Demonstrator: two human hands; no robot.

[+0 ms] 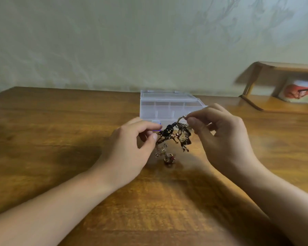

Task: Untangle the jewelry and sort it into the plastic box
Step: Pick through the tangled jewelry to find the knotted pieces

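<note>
Jewelry (174,137), one knotted clump of it, hangs in the air just in front of the plastic box (169,107), and I've got it strung between both hands. My left hand (130,148) sits on the clump's left side, thumb and forefinger pinching the black cord where it bunches up. My right hand (220,132) is on the clump's right and a little higher, its fingers (191,120) pinching a gold ring-shaped piece at the top of the tangle. Chains and charms dangle below the clump, and a small pendant (169,159) looks to be touching the bench (60,139) right beneath it, though blur makes that hard to call.

So we're in the untangling step, early on I'd say: the box behind the clump shows no jewelry in the compartments I can see, though its frosted walls hide part of it, and nothing lies sorted anywhere.

Next, as I read it, is working that ring free of the black cord: hold the cord firm on the left, ease the ring up and away on the right, gently, since a hard tug would likely tighten the knot. Only once a piece comes loose does it go over the clump into a compartment.
</note>
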